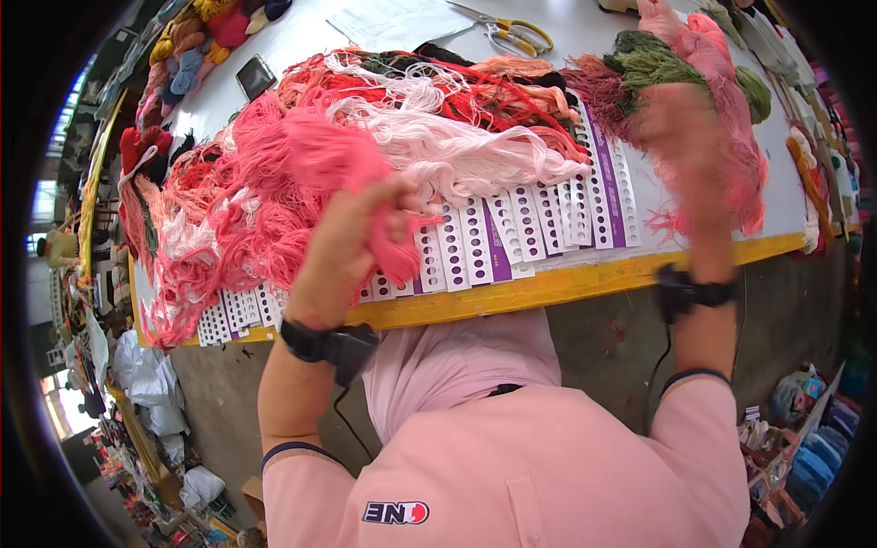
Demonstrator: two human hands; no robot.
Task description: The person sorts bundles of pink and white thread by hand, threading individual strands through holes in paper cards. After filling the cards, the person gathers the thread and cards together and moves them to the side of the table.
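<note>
My left hand (385, 219) is closed around a bundle of bright pink embroidery thread (333, 151), whose loose end hangs below the fist. Beneath and beside it spreads a heap of thread in pink, red, pale pink and white; a pale pink hank (475, 151) lies just to the right. My right hand (681, 137) is smeared by motion, so its fingers and anything in them cannot be made out. Close to it are an olive green hank (653, 68) and a long pink hank (735, 137). White and purple cards with punched holes (525, 224) line the near table edge, partly under the thread.
Yellow-handled scissors (519, 38) and a paper sheet (397, 20) lie at the table's far side. A dark phone-like device (256, 77) rests at the far left, near multicoloured hanks (187, 64). The table has a yellow front edge (585, 285). Each wrist wears a black strapped device with a cable.
</note>
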